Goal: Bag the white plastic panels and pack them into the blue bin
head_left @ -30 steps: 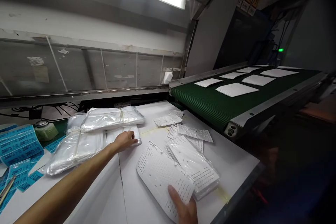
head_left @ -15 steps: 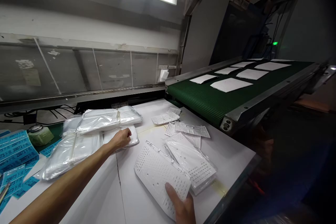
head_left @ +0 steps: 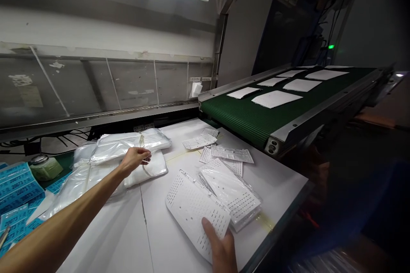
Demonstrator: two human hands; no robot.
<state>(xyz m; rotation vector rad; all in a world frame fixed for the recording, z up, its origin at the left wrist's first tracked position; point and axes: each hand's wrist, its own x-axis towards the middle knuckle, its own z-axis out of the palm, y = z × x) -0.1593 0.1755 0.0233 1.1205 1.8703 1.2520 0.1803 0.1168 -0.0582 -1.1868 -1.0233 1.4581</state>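
My right hand point(head_left: 223, 245) grips a white perforated plastic panel point(head_left: 195, 213) by its near right edge, thumb on top. The panel is tilted above the table, and its far right edge overlaps a bagged stack of perforated white panels point(head_left: 232, 192). My left hand point(head_left: 136, 158) is over a smaller stack of clear plastic bags point(head_left: 156, 166), its fingertips pinched together. What lies between those fingertips is too small to make out. Larger banded bundles of clear plastic bags point(head_left: 112, 147) lie behind and to the left of that hand.
Loose perforated white pieces point(head_left: 232, 153) lie farther back on the white table point(head_left: 179, 158). A green conveyor belt point(head_left: 237, 113) carrying several white panels point(head_left: 277, 99) rises behind. Blue label sheets point(head_left: 19, 187) and a glass jar point(head_left: 45, 167) are at left.
My left hand has drawn back leftward over the smaller bag stack. My right hand still grips the panel in nearly the same place. The whole view has shifted slightly.
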